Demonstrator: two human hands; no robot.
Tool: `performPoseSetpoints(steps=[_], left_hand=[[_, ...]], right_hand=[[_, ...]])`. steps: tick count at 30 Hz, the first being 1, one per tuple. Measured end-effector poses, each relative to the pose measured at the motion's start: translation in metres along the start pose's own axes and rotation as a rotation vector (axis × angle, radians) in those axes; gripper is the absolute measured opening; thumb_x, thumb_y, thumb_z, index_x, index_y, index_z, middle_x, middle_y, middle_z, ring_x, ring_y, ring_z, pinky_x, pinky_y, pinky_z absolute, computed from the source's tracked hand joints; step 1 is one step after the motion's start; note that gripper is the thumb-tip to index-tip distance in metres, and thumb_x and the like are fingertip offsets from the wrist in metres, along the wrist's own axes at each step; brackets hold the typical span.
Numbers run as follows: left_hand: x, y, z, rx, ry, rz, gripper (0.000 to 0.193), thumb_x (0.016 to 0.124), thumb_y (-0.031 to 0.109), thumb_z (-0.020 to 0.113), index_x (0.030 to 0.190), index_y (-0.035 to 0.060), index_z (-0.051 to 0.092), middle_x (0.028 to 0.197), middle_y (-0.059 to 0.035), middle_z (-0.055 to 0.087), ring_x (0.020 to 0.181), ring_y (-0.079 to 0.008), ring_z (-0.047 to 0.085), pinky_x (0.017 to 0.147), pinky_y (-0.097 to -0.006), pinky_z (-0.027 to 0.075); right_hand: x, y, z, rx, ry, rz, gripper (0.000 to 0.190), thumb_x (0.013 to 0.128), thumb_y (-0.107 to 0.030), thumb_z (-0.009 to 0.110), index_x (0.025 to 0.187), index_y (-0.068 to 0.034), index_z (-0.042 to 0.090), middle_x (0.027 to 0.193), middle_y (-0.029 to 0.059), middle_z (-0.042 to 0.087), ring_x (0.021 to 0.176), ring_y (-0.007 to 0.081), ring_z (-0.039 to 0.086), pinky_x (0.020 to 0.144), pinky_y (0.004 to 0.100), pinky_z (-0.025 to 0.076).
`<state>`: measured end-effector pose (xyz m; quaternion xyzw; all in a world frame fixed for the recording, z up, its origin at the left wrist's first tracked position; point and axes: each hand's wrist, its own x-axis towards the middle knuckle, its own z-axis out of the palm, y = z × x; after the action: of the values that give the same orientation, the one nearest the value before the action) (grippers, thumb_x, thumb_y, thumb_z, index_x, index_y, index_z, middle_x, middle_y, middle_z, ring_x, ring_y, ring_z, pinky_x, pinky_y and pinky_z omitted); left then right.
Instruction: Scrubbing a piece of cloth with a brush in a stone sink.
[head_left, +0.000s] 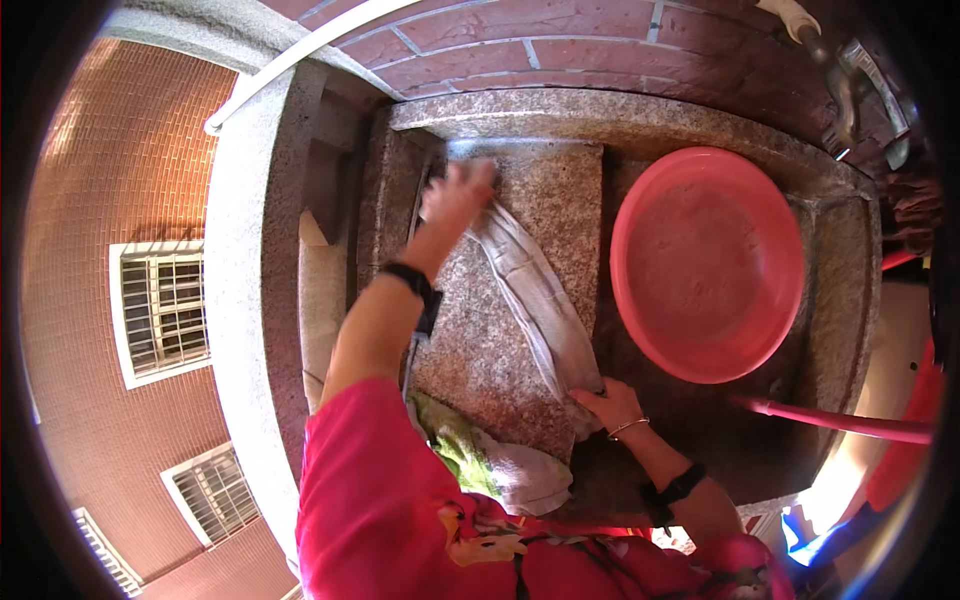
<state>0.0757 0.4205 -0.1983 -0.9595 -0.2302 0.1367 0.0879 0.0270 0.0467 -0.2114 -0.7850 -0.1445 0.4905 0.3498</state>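
A long white cloth (536, 289) lies stretched slantwise over a speckled stone slab (480, 337) in a stone wash sink. My right hand (611, 405) grips its near end at the slab's right edge. At the far end of the cloth is my left hand (457, 193), blurred, with its fingers seemingly spread. Whether those fingers hold the cloth cannot be made out. Close to my body, a bunched green-and-white cloth (499, 461) rests on the near part of the slab, partly behind my sleeve.
A red plastic basin (697, 270) sits in the sink right of the slab. From the right side, a pink hose (840, 421) reaches over the sink. Metal taps (847, 105) are on the brick wall at upper right. A stone rim (615, 120) borders the sink's far side.
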Motion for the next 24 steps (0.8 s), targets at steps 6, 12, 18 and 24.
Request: performPoseSetpoints(steps=[6, 12, 18, 24], left_hand=[[-0.065, 0.057, 0.011, -0.380, -0.042, 0.410, 0.043, 0.086, 0.031, 0.046, 0.125, 0.0179, 0.036, 0.114, -0.0177, 0.045, 0.090, -0.0316, 0.058, 0.065, -0.0421, 0.050], [-0.019, 0.034, 0.002, -0.433, -0.049, 0.038, 0.044, 0.089, 0.040, 0.040, 0.131, 0.0295, 0.034, 0.115, -0.0220, 0.049, 0.090, -0.0371, 0.058, 0.073, -0.0460, 0.048], [-0.015, 0.021, -0.004, -0.473, -0.027, -0.093, 0.044, 0.087, 0.046, 0.044, 0.127, 0.0282, 0.042, 0.115, -0.0237, 0.050, 0.095, -0.0377, 0.057, 0.074, -0.0437, 0.047], [-0.036, 0.038, -0.090, -1.568, 0.023, 0.014, 0.048, 0.085, 0.040, 0.056, 0.122, 0.0110, 0.047, 0.106, -0.0082, 0.058, 0.099, -0.0181, 0.054, 0.084, -0.0305, 0.042]], right_hand=[[0.004, -0.010, -0.015, -0.221, -0.109, 0.066, 0.065, 0.064, -0.060, 0.064, 0.086, 0.002, 0.062, 0.084, 0.0230, 0.062, 0.084, 0.0371, 0.060, 0.074, 0.0408, 0.046], [-0.007, -0.009, -0.014, 0.056, -0.014, 0.011, 0.057, 0.067, -0.057, 0.063, 0.081, -0.002, 0.061, 0.080, 0.0200, 0.062, 0.082, 0.0374, 0.059, 0.072, 0.0418, 0.046], [-0.015, -0.048, -0.031, -0.109, 0.051, -0.047, 0.037, 0.075, -0.043, 0.062, 0.088, -0.008, 0.059, 0.076, 0.0180, 0.061, 0.075, 0.0335, 0.061, 0.065, 0.0419, 0.046], [-0.027, -0.074, -0.147, 0.065, 0.473, -0.279, 0.028, 0.081, -0.030, 0.060, 0.102, -0.011, 0.059, 0.070, 0.0117, 0.062, 0.062, 0.0266, 0.062, 0.057, 0.0344, 0.047]])
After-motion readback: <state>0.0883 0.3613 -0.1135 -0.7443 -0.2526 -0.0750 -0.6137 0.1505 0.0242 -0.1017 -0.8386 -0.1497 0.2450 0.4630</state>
